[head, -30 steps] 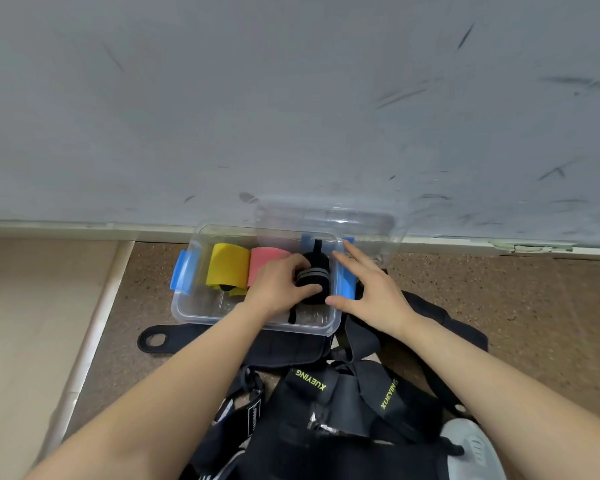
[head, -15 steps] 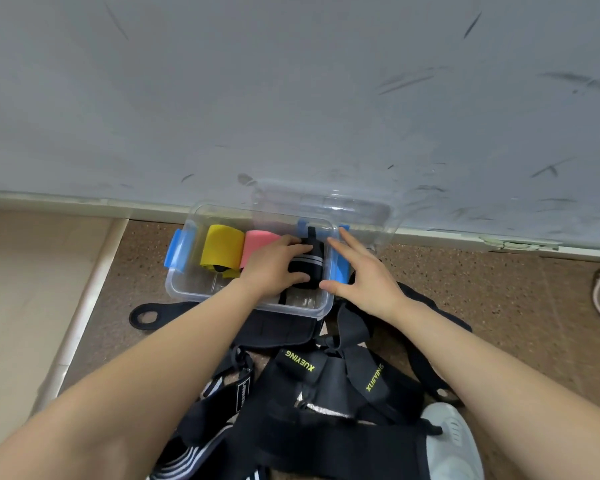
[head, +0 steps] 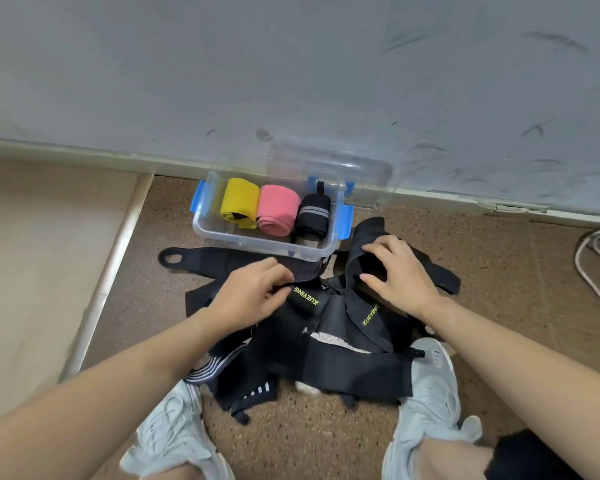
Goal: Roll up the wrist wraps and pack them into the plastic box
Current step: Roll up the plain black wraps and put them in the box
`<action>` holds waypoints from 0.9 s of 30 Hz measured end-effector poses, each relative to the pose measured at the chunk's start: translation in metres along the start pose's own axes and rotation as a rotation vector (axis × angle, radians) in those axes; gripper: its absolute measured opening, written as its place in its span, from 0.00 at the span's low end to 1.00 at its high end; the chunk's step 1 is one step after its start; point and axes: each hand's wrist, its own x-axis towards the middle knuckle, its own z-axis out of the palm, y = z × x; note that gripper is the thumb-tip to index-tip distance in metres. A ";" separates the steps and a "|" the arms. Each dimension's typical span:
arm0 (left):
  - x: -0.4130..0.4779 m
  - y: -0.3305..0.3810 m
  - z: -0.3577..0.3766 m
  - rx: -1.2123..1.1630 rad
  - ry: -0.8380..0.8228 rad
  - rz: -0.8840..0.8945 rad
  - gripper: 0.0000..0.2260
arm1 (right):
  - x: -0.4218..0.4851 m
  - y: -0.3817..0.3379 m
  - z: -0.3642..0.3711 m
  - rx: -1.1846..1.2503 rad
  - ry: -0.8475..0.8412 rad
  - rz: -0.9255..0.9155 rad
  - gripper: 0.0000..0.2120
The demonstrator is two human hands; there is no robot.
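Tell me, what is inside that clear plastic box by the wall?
Three rolled wraps lie side by side in the plastic box: a yellow roll, a pink roll and a black roll with grey stripes. Whatever lies under them on the box floor is covered.

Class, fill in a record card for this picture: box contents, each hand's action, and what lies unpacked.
Box: clear plastic box, open, lid behind it
Packed: yellow roll, pink roll, black roll, side by side
Left hand: pinches the looped black wrap
Right hand: grips a folded black wrap
Unpacked: pile of black wraps in front of the box
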 end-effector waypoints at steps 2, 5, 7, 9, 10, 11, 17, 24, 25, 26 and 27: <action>-0.013 0.007 0.016 0.058 -0.096 0.007 0.10 | -0.013 -0.002 0.009 0.119 0.060 0.125 0.17; -0.013 0.014 0.041 0.215 -0.227 0.075 0.20 | -0.027 0.006 0.021 0.162 -0.002 0.315 0.11; -0.008 0.017 0.052 0.324 -0.268 0.056 0.27 | -0.037 0.017 0.031 0.072 -0.206 0.365 0.18; -0.002 0.017 0.057 0.399 -0.273 -0.011 0.30 | -0.048 0.023 0.038 0.033 -0.394 0.400 0.33; 0.000 0.016 0.060 0.418 -0.274 -0.042 0.30 | -0.052 0.025 0.041 0.018 -0.441 0.405 0.37; 0.001 0.014 0.062 0.428 -0.278 -0.070 0.30 | -0.056 0.027 0.045 -0.001 -0.464 0.400 0.40; 0.009 -0.009 0.067 0.427 -0.229 -0.138 0.19 | -0.057 0.036 0.049 0.001 -0.365 0.447 0.25; 0.011 -0.016 0.036 0.010 -0.225 -0.278 0.07 | -0.032 0.022 -0.004 0.213 -0.358 0.364 0.10; 0.013 -0.013 0.027 -0.087 -0.238 -0.323 0.05 | -0.029 0.019 -0.015 0.256 -0.378 0.366 0.09; 0.016 -0.010 0.019 -0.183 -0.237 -0.370 0.03 | -0.027 0.015 -0.025 0.295 -0.399 0.360 0.08; 0.018 -0.006 0.012 -0.269 -0.229 -0.416 0.03 | -0.025 0.011 -0.036 0.332 -0.413 0.344 0.07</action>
